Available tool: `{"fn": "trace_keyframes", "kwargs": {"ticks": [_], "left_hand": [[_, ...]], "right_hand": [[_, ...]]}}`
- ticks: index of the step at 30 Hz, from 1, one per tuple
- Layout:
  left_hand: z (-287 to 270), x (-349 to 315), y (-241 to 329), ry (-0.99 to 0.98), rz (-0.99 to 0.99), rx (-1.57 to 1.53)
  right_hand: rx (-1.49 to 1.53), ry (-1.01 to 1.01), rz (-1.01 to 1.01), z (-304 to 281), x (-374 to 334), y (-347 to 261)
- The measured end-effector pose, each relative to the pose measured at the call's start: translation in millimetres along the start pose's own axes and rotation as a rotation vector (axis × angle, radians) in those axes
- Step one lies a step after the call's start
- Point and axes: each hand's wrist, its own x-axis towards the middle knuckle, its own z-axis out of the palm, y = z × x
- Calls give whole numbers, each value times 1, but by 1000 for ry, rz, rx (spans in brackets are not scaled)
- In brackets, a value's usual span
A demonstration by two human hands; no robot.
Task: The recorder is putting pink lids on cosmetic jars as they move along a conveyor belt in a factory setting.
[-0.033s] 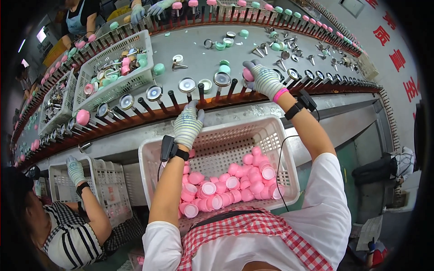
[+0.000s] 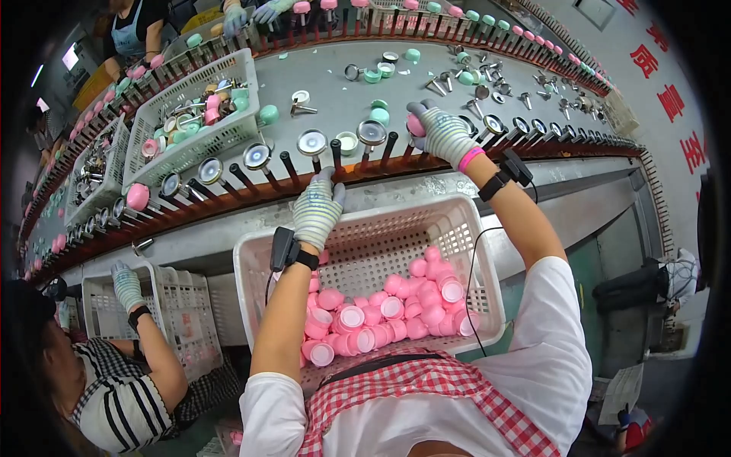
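My right hand, in a striped knit glove, has its fingers closed round a pink cap at the row of upright holders. My left hand, gloved alike, is at the conveyor's near edge below a black post; its thumb stands apart from the fingers and nothing shows in it. Round silver-faced pieces sit on several posts along the row. Under my arms, a white perforated basket contains many pink caps.
On the grey table lie loose metal stems and green caps. A white crate of mixed parts stands at left. One co-worker sits at my left; others work across the table.
The near row of holders has shifted slightly left and the far row slightly right. My right hand has moved a touch left with the pink cap; my left hand is nearly still.
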Motion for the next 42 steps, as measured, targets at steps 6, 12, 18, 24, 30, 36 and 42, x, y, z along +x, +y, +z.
{"fn": "trace_keyframes", "kwargs": {"ticks": [6,12,18,24,30,36,42], "left_hand": [[2,-3,-3,-35,-27,32],[5,0,-1,29,21,40],[5,18,-33,-145,-163,-481],[9,24,-37,-45,-374,-903],[24,22,-48,-74,-289,-629],[22,22,-41,-121,-260,-563],[12,19,-36,-147,-148,-316]], "right_hand": [[-145,-161,-106,-13,26,-48],[-132,-173,-178,-10,50,-67],[272,174,-158,23,21,-88],[251,54,-772,100,-86,-179],[133,1,-878,261,-112,-220],[101,-424,-511,289,-100,-227],[79,-344,-463,301,-122,-183]]}}
